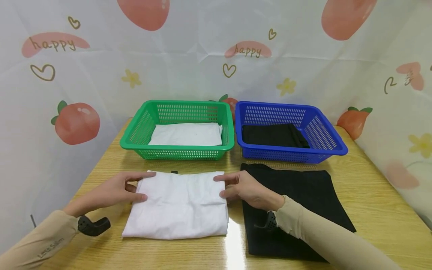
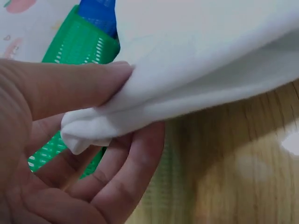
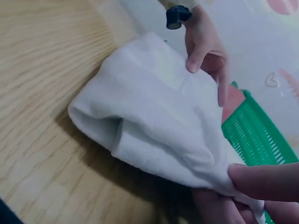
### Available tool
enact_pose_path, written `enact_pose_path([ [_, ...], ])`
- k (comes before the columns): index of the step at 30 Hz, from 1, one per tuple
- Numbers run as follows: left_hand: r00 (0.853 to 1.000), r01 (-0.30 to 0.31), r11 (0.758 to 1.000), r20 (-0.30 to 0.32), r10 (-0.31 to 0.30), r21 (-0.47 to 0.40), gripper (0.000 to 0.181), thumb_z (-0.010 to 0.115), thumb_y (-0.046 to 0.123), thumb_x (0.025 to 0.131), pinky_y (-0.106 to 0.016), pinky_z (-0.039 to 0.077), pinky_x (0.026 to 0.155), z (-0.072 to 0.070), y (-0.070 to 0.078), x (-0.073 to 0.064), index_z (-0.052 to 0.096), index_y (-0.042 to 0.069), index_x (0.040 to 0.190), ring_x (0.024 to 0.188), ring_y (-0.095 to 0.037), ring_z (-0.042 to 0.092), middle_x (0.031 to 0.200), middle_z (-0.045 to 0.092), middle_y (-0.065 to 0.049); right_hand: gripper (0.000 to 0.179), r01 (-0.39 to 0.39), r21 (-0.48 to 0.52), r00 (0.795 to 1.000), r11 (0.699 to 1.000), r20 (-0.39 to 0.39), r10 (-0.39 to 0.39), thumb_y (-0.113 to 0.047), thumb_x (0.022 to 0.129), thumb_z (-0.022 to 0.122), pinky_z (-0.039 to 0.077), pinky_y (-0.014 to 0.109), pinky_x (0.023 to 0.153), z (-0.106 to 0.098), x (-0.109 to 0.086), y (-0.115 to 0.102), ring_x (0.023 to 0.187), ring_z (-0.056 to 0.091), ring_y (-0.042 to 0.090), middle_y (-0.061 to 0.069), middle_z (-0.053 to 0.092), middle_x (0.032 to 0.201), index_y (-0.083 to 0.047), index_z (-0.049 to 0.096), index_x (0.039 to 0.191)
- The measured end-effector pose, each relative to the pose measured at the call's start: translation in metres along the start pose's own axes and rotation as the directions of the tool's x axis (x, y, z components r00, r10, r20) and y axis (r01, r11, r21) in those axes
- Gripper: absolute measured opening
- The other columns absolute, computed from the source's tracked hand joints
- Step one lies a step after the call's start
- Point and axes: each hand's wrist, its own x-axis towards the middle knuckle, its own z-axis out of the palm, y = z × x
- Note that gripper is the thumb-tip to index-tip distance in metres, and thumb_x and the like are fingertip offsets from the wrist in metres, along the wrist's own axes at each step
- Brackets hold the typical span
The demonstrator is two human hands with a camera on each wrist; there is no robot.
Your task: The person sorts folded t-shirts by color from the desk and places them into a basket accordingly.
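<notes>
A folded white cloth (image 1: 179, 210) lies in front of the green basket, its far part raised between both hands. My left hand (image 1: 123, 187) pinches its left side near the far corner. In the left wrist view the thumb (image 2: 93, 84) presses on top of the cloth's layers (image 2: 187, 74), with fingers beneath. On the opposite side my right hand (image 1: 246, 187) pinches the cloth between thumb and fingers. The right wrist view shows the folded layers (image 3: 154, 112) gaping at the near end, above the wood.
Behind the cloth stands a green basket (image 1: 179, 154) with a folded white cloth (image 1: 185, 134) inside. Beside it, a blue basket (image 1: 290, 150) holds folded black cloth (image 1: 270, 135). Black cloth (image 1: 300, 191) lies flat on the wooden table (image 1: 371, 210), partly under my right forearm.
</notes>
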Motion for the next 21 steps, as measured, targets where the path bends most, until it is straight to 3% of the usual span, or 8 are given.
enact_pose_path([
  [6, 1.000, -0.007, 1.000, -0.024, 0.006, -0.012, 0.069, 0.079, 0.020, 0.086, -0.033, 0.055, 0.074, -0.006, 0.013, -0.003, 0.047, 0.015, 0.148, 0.086, -0.026, 0.069, 0.150, 0.035, -0.019, 0.047, 0.022, -0.034, 0.999, 0.999, -0.025, -0.023, -0.005, 0.084, 0.076, 0.052, 0.037, 0.084, -0.003, -0.007, -0.013, 0.097, 0.057, 0.025, 0.012, 0.056, 0.125, -0.010, 0.066, 0.130],
  [12, 0.995, -0.092, 0.993, -0.040, 0.089, -0.077, 0.070, 0.077, 0.010, 0.087, -0.038, 0.056, 0.079, -0.019, 0.030, -0.003, 0.045, 0.012, 0.149, 0.096, -0.031, 0.069, 0.151, 0.035, -0.016, 0.047, 0.061, -0.058, 0.998, 0.996, -0.011, -0.061, -0.010, 0.086, 0.076, 0.050, 0.041, 0.091, -0.009, -0.014, -0.035, 0.107, 0.054, 0.029, 0.009, 0.051, 0.135, -0.014, 0.065, 0.132],
  [18, 0.994, -0.098, 0.994, -0.051, 0.096, -0.056, 0.070, 0.076, 0.013, 0.089, -0.040, 0.056, 0.081, -0.036, 0.048, -0.001, 0.044, 0.022, 0.150, 0.104, -0.029, 0.066, 0.142, 0.047, -0.010, 0.048, 0.096, -0.054, 0.995, 0.994, 0.008, -0.095, -0.011, 0.089, 0.074, 0.047, 0.040, 0.092, -0.019, -0.017, -0.060, 0.102, 0.052, 0.027, 0.012, 0.055, 0.128, -0.014, 0.062, 0.136],
  [21, 0.992, -0.105, 0.994, -0.070, 0.102, -0.034, 0.070, 0.075, 0.015, 0.089, -0.040, 0.055, 0.083, -0.043, 0.059, 0.006, 0.043, 0.024, 0.150, 0.109, -0.027, 0.064, 0.142, 0.048, -0.008, 0.048, 0.121, -0.043, 0.993, 0.992, 0.011, -0.120, -0.010, 0.091, 0.072, 0.046, 0.037, 0.089, -0.026, -0.014, -0.072, 0.095, 0.051, 0.024, 0.010, 0.057, 0.110, -0.013, 0.060, 0.137],
])
